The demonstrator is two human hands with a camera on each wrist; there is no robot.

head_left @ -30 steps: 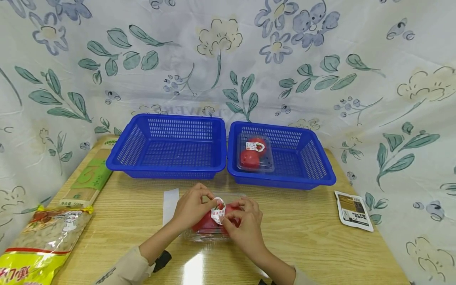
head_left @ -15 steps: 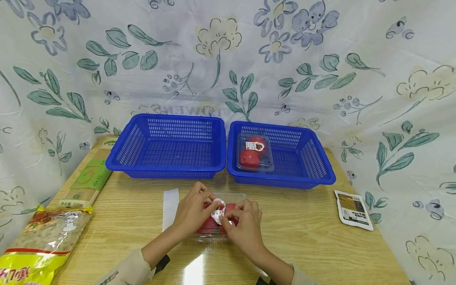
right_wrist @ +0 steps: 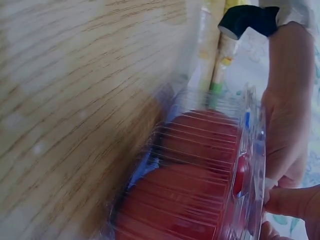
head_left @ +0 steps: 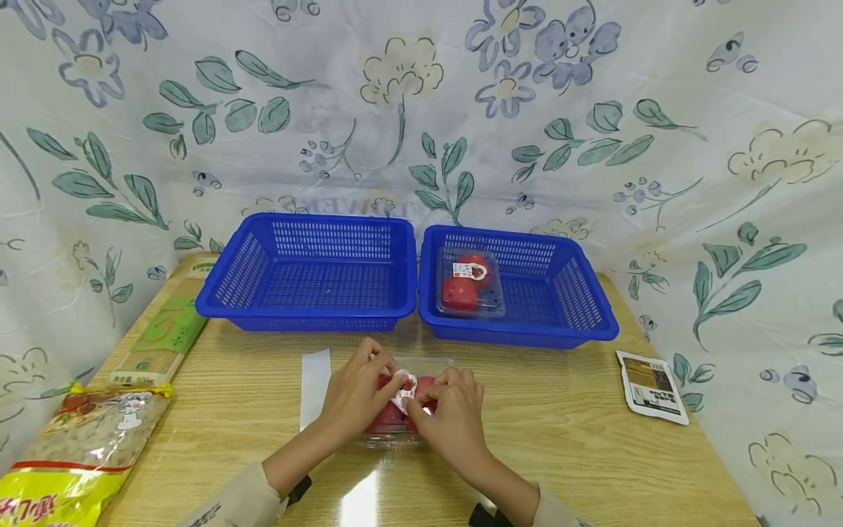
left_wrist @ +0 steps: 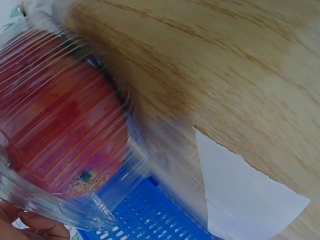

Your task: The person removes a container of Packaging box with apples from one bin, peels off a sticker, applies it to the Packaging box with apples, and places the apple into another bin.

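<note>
A clear plastic clamshell box [head_left: 395, 438] of red round fruit [head_left: 387, 419] rests on the wooden table. Through its ribbed wall the fruit [left_wrist: 65, 115] shows close up in the left wrist view. Over the lid lies a white sticker [head_left: 403, 395] with a red fruit picture, creased between the hands. My left hand [head_left: 356, 386] pinches the sticker's upper left edge with thumb and fingers. At its lower right edge, my right hand [head_left: 456, 413] pinches with thumb and forefinger. The fingertips cover the sticker's edges.
Behind stand two blue baskets, the left basket [head_left: 306, 322] and the right basket [head_left: 527, 337]; the right one holds another labelled box of fruit [head_left: 469, 282]. White paper [head_left: 315, 388] lies left of the box. Packets [head_left: 72, 439] line the left edge; a pouch [head_left: 653, 388] lies right.
The sticker has creased and less of its face shows than before. The hands keep nearly the same places, with the box drawn slightly to the right under the left hand.
</note>
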